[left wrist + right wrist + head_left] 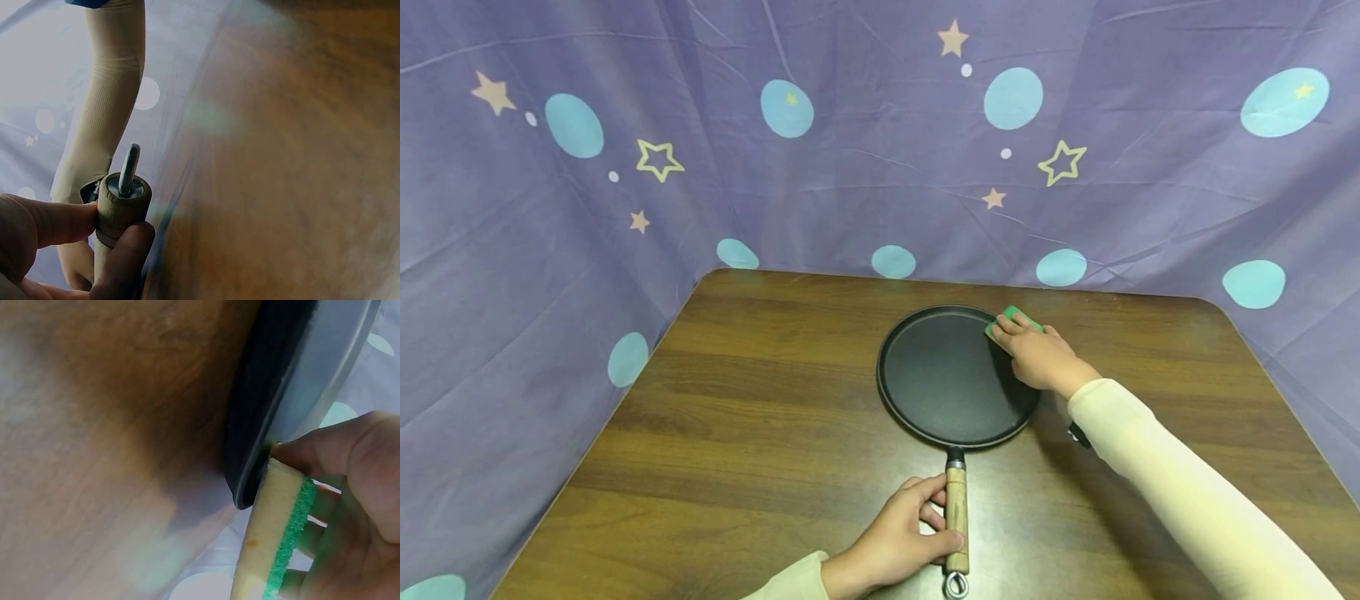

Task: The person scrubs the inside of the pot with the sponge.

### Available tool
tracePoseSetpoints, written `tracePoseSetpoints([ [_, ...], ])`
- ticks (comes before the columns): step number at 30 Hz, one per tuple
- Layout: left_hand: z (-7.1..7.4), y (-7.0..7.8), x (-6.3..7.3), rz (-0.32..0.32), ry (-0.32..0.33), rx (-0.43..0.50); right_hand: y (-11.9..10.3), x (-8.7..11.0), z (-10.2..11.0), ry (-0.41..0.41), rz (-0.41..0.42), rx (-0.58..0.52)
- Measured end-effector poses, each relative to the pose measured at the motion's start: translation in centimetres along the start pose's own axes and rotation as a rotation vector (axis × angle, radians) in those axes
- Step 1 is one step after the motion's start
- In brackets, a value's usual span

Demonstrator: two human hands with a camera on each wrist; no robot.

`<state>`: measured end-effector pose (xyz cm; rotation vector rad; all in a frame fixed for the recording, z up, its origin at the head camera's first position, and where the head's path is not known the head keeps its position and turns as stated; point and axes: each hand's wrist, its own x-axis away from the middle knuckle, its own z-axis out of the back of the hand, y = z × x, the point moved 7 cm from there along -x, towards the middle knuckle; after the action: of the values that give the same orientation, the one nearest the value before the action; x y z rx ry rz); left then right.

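Behind the wooden table (760, 400), stars and pale blue discs are printed on a purple cloth (865, 192). Round black pan (951, 375) seen over the tabletop; full contact with the wood cannot be told. Wooden handle (957, 504) pinched between thumb and fingers of the left hand (898, 537), pan disc lying beyond that hand; metal ring (129, 169) fixed at the near end. Sponge (269, 531) grasped by the right hand (1037, 358) at the pan's far right rim, green side turned palmward.
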<state>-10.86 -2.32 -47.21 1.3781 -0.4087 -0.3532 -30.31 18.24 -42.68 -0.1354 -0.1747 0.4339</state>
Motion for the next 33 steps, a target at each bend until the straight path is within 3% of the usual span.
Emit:
tracePoseSetpoints([
  [15, 0.0, 0.2, -0.2, -0.014, -0.001, -0.001, 0.5, 2.4, -0.2, 0.063, 0.033, 0.021],
  [33, 0.1, 0.1, 0.0, -0.022, -0.001, -0.007, -0.5, 4.6, -0.7, 0.034, -0.023, 0.035],
])
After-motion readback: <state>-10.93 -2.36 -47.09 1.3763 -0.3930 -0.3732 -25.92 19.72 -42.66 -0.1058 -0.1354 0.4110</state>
